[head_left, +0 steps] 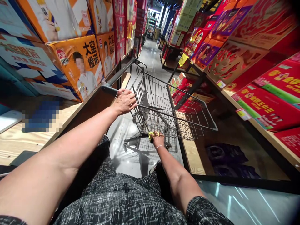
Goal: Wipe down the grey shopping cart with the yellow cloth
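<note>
A grey wire shopping cart [154,109] stands in the aisle in front of me, turned sideways with its basket pointing right. My left hand [125,101] is closed around the cart's upper frame, beside the dark end of its handle [109,89]. Lower down, my right hand [157,139] grips a small yellow cloth [151,135] at the near lower side of the basket. Its fingers are curled over the cloth; whether the cloth touches the wires I cannot tell. No goods show inside the basket.
Orange drink cartons [77,67] are stacked on a wooden shelf [53,125] at left. Red gift boxes [264,109] fill the shelf at right, with purple packages [227,159] below. The tiled aisle floor [152,56] runs away ahead between the displays.
</note>
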Available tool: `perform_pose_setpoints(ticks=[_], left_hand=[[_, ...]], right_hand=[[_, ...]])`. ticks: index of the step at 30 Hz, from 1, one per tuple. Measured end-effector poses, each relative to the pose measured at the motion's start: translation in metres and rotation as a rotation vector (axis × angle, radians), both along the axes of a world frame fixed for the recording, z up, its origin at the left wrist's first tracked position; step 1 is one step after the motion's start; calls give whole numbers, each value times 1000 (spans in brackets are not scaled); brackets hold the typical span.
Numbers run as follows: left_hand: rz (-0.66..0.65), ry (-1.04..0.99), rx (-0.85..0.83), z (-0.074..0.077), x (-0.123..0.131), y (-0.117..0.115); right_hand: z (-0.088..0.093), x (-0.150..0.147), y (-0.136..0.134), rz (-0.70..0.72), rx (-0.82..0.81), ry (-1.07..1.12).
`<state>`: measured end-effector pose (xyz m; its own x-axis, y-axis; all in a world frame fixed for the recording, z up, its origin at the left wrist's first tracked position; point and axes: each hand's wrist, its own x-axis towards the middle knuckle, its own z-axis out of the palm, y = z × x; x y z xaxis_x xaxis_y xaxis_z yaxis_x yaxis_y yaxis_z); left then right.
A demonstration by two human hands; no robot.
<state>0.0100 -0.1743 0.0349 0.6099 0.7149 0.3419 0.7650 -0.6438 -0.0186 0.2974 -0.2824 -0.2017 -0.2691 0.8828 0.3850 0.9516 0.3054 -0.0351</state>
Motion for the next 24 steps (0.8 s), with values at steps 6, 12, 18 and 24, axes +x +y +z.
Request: perform_pose_setpoints(ticks=[6, 12, 18, 24], left_hand=[[26, -70, -9, -2, -16, 22], [134, 10, 88, 2, -24, 35], [143, -132, 55, -8, -29, 51], [242, -150, 66, -8, -22, 59]], right_hand=[[75, -8, 28, -18, 73, 6], [121, -21, 56, -63, 223, 93], [31, -13, 36, -56, -36, 19], [21, 0, 15, -66, 12, 15]])
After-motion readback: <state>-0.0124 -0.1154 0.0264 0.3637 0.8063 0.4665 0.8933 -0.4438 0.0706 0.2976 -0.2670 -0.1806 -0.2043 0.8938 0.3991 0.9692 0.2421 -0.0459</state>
